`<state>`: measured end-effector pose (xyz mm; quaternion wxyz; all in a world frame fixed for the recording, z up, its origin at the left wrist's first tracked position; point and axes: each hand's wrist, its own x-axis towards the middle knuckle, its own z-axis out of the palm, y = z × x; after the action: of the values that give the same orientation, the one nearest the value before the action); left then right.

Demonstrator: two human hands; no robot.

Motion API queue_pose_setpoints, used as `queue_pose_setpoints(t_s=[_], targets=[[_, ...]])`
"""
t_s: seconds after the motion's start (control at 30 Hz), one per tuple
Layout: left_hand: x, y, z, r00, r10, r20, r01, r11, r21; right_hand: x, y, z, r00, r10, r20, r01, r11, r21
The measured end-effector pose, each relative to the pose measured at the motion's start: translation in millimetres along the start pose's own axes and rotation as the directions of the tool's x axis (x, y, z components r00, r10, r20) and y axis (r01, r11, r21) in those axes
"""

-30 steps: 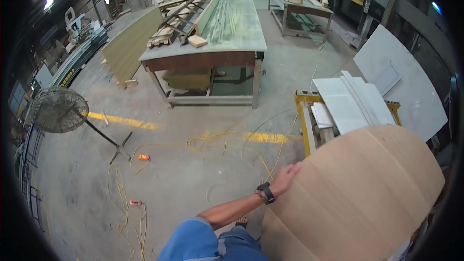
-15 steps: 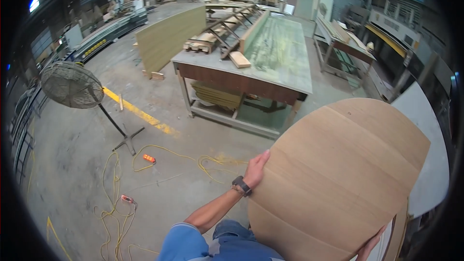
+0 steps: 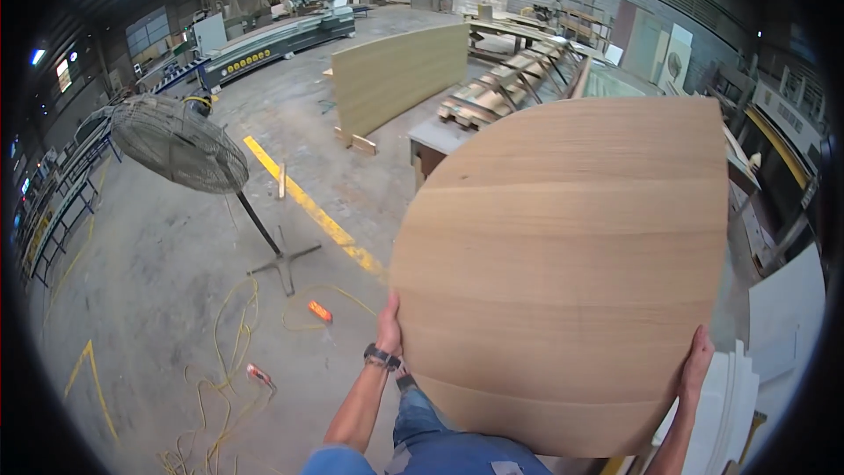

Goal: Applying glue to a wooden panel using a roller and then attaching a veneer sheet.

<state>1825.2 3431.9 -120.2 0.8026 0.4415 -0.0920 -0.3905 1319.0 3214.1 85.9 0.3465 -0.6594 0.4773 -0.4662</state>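
A large wooden panel [image 3: 563,273] with a rounded left side and a straighter right edge is held up in front of my body. My left hand [image 3: 389,327], with a dark watch at the wrist, grips its left edge; the fingers go behind the board and are mostly hidden. On the opposite edge, lower right, my right hand [image 3: 697,356] is closed round the panel, its fingers partly out of sight behind it. The board covers most of the worktable [image 3: 432,134] beyond.
A pedestal fan [image 3: 180,142] stands on the left. Yellow cords [image 3: 215,396] and an orange power strip [image 3: 320,311] lie on the floor. Further off, a large upright board [image 3: 400,79] rests on wooden feet. White panels [image 3: 787,317] lean at the right.
The panel has swung upright and turned, its straight edge now to the right. Both hands keep hold of it. My view has shifted left, and the worktable is now largely covered.
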Motion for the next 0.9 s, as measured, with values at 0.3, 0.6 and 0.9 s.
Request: queue_pose_setpoints(t_s=[0.3, 0.6, 0.9], targets=[[178.7, 103.1, -177.8, 0.992, 0.072, -0.099, -0.088, 0.982, -0.168, 113.0, -191.1, 326.4, 0.829, -0.238, 0.506, 0.328, 0.940, -0.096], [356.5, 165.5, -290.9, 0.982, 0.129, -0.141, -0.151, 0.975, -0.163, 242.7, -186.4, 629.5, 0.695, -0.382, 0.609, 0.545, 0.832, -0.100], [532.8, 274.3, -324.7, 0.942, 0.054, -0.330, -0.102, 0.986, -0.130, 350.8, -251.6, 849.6, 0.674, -0.361, 0.645, 0.467, 0.884, 0.006]])
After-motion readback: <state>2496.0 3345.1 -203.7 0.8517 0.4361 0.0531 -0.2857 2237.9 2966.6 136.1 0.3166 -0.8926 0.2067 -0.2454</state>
